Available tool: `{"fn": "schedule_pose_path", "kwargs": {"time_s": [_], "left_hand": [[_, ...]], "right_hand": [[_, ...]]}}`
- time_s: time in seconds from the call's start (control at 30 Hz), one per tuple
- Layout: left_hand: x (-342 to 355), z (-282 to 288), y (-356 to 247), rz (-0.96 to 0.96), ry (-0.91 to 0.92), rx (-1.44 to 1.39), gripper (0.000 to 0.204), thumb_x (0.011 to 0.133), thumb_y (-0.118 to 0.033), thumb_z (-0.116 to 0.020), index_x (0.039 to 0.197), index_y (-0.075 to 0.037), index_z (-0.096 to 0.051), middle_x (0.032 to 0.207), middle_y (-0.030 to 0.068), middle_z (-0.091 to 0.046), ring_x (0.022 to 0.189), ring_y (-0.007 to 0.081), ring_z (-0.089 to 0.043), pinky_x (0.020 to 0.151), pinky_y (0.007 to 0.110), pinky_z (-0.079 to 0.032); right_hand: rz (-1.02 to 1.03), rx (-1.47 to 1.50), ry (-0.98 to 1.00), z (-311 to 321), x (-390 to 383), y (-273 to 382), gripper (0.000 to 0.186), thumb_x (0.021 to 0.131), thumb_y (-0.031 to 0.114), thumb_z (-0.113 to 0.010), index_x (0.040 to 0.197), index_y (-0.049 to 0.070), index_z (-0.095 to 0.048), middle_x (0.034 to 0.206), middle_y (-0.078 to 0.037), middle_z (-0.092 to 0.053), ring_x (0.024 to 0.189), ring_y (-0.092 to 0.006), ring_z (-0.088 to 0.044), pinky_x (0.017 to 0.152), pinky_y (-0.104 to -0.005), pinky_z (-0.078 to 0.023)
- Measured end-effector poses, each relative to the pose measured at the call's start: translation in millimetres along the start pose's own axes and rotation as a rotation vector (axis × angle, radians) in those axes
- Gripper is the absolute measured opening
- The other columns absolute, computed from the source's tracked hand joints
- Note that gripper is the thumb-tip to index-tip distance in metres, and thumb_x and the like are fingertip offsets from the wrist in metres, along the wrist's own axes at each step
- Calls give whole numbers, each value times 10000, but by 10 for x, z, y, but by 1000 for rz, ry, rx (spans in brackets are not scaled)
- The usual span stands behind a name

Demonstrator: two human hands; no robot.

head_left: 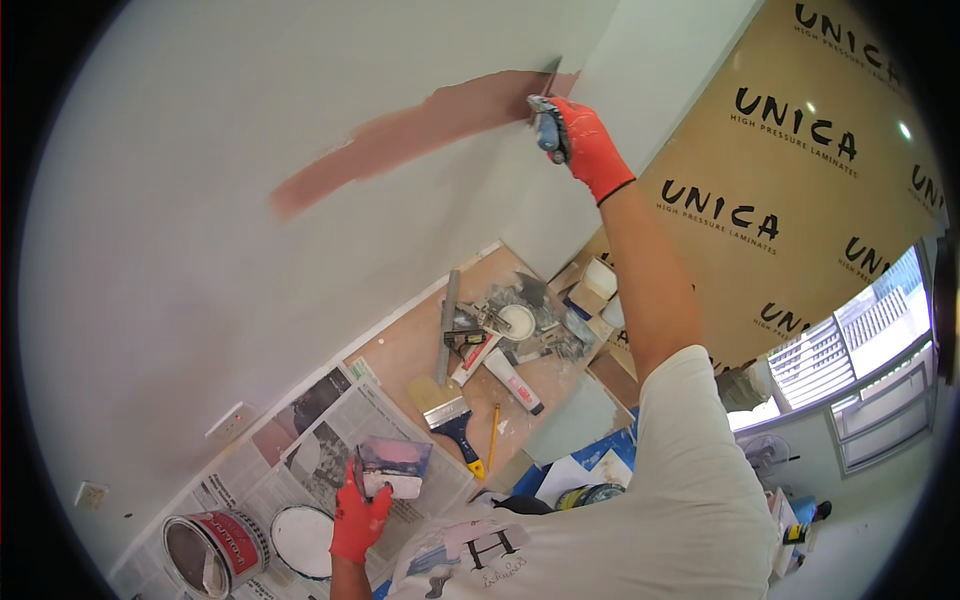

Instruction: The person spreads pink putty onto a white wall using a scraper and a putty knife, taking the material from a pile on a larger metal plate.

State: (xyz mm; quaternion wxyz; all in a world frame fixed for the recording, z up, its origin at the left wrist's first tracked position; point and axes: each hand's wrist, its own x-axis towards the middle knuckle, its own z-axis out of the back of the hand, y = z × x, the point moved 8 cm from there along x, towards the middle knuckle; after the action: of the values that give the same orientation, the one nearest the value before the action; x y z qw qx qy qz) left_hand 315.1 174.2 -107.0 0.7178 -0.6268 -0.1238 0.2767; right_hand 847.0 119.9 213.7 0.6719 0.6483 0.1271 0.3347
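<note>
White shirt [620, 520], dark lettering on its chest, fills the foreground. Left hand [360, 518], grip closed on a pink-smeared scraper [396, 458], hovers over newspaper [375, 400] near a tin [232, 545] with pale lettering on red. Right hand [597, 150], grip wrapped around a trowel [547, 133], works by the corner: one pink band [400, 140] is laid, the surrounding wall [220, 110] apparently uncoated. Bold black lettering repeats across a brown sheet [720, 270].

You stand in a room under renovation: reddish coating [400, 138] streaks the wall [190, 220]; newspaper [352, 432] covers the left end of the worktop [398, 350], beneath an open can [228, 545].
</note>
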Motion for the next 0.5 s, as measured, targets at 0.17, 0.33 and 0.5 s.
{"fn": "schedule_pose_path", "kwargs": {"time_s": [0.17,0.33,0.5], "left_hand": [[-103,142,-12,-39,7,-42,738,852,-78,-645,1462,103,-271,1197,184,-634,1007,201,-629,838,310,-517],[-298,345,10,-64,26,61,678,848,-76,-647,1434,81,-343,1072,142,-667,906,192,-634,781,311,-520],[-538,559,139,0,72,2,724,846,-85,-653,1463,70,-307,1025,170,-687,828,206,-656,712,326,-524]], "right_hand": [[25,73,-11,-643,-391,181,279,892,326,-699,876,56,-630,638,-25,-531,440,-117,-469,391,-257,-347],[3,75,-25,-1227,-724,314,286,865,290,-724,850,60,-556,602,-30,-535,447,-117,-476,371,-276,-377],[-9,136,-33,-1863,-1066,482,264,876,229,-704,852,38,-523,634,-41,-524,462,-127,-464,374,-291,-379]]}}
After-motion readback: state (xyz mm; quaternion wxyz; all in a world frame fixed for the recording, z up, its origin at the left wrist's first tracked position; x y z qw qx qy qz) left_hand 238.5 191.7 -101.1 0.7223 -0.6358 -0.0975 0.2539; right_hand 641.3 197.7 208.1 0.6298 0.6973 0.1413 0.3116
